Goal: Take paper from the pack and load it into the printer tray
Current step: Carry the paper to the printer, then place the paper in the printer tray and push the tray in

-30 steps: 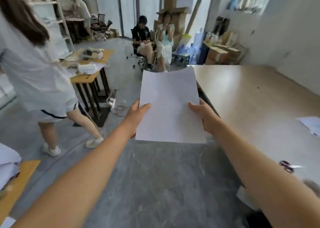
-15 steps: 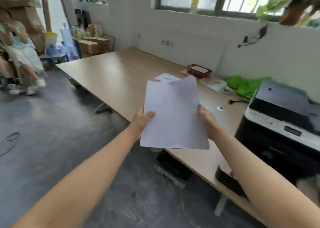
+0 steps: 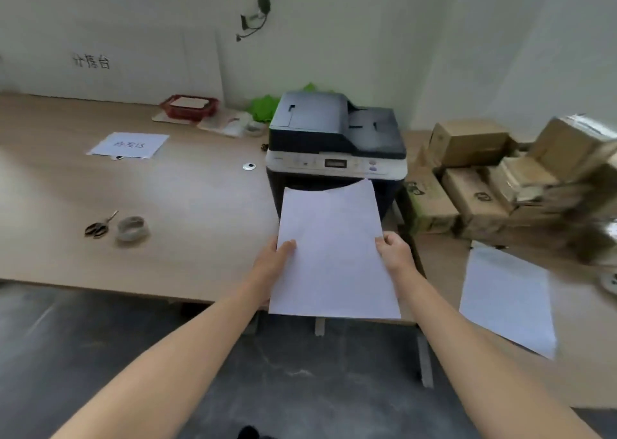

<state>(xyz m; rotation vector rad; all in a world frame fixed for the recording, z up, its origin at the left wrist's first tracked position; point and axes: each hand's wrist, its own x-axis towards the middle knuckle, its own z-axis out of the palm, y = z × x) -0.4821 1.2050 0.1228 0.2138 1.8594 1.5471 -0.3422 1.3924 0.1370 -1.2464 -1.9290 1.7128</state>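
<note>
Nearest the camera, two bare forearms reached out over the dark floor, and the sheaf of paper point(image 3: 334, 255) was held between them — the left hand point(image 3: 272, 265) pinching its left edge with the thumb on top, the right hand point(image 3: 395, 255) curled around its right edge, fingers closed on the sheets rather than spread. The paper hung in the air, lengthwise toward the printer point(image 3: 335, 145), its far edge slightly bowed and overlapping the machine's dark front just below the control panel. This looked like the carry-and-approach step, with loading not yet done. The tray itself was hidden behind the sheets, so the next move probably called for lowering the stack and finding or opening that tray. Farther off, a table point(image 3: 187, 205) stretched away to the left.
</note>
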